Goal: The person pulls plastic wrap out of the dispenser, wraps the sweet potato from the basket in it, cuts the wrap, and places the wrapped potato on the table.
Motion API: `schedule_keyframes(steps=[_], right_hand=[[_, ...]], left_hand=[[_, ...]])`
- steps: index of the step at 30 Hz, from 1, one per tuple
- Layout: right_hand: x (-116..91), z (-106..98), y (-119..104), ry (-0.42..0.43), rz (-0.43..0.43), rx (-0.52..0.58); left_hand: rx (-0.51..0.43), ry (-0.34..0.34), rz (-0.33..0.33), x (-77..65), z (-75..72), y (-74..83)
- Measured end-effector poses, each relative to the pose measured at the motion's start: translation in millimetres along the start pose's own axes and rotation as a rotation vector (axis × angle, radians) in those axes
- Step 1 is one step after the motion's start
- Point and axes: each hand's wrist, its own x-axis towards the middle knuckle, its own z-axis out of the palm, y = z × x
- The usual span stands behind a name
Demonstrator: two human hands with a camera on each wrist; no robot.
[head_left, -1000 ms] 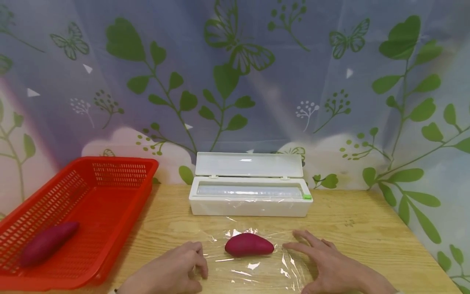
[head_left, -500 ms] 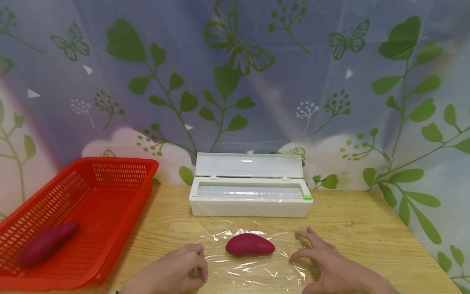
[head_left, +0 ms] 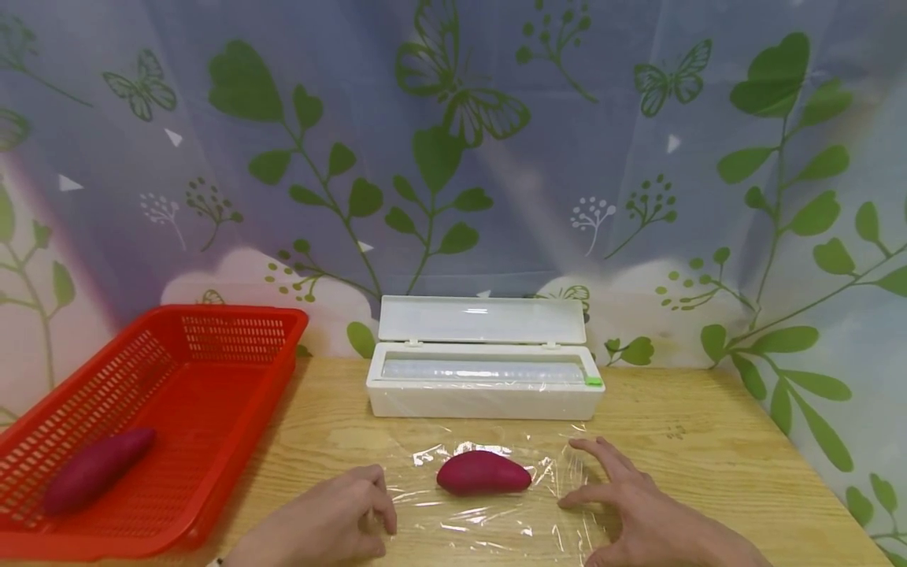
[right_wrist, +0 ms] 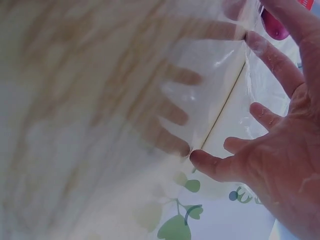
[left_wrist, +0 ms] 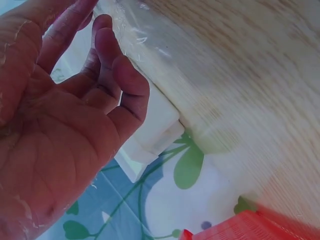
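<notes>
A purple sweet potato (head_left: 485, 473) lies on a sheet of clear plastic wrap (head_left: 473, 526) spread over the wooden table. At the wrap's left edge is my left hand (head_left: 329, 516), its fingers bent and a gap showing between thumb and index finger. On the right edge my right hand (head_left: 641, 512) has its fingers spread, fingertips down at the film. In the right wrist view, fingertips (right_wrist: 197, 156) touch the surface, which mirrors them. Behind the sweet potato stands a white wrap dispenser (head_left: 485, 403), lid up, with a roll of film inside.
To the left stands a red plastic basket (head_left: 244, 441) holding another purple sweet potato (head_left: 99, 470). A green slider (head_left: 594, 381) sits at the right end of the dispenser. A patterned curtain (head_left: 496, 197) hangs directly behind the table.
My right hand's index fingertip has drawn back toward me and slightly right, and the film's right side lies flatter. My left hand has shifted slightly left. The sweet potato stays nearly in place.
</notes>
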Motion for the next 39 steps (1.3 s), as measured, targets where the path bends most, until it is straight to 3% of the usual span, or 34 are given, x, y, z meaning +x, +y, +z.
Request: schedule_keyframes(steps=[4, 7, 15, 19, 24, 27, 33, 39], right_hand=[[-2.2, 0.9, 0.9, 0.011, -0.009, -0.009], [-2.2, 0.5, 3.0, -0.005, -0.012, -0.001], [-0.5, -1.2, 3.9, -0.072, 0.012, 0.078], [0.5, -4.2, 2.5, -0.111, 0.034, 0.12], [-1.1, -5.7, -0.5, -0.124, 0.049, 0.094], [-2.7, -5.3, -3.1, -0.093, 0.036, 0.051], [-5.5, -5.8, -7.1, -0.062, 0.022, 0.015], [-4.7, -8.9, -7.7, -0.159, 0.148, 0.11]], left_hand=[[0.062, 0.066, 0.084, 1.4, 2.7, -2.5], [0.094, 0.091, 0.105, 2.4, 3.5, -3.6], [0.095, 0.05, 0.072, 1.0, 0.3, -1.9], [0.091, 0.077, 0.084, -2.2, -2.9, 0.8], [0.098, 0.076, 0.054, -4.6, -7.0, 5.3], [0.104, 0.084, 0.07, -5.6, -8.8, 7.2], [0.019, 0.133, 0.112, -5.1, -10.3, 9.2], [-0.052, 0.249, 0.195, 0.2, -12.5, 9.3]])
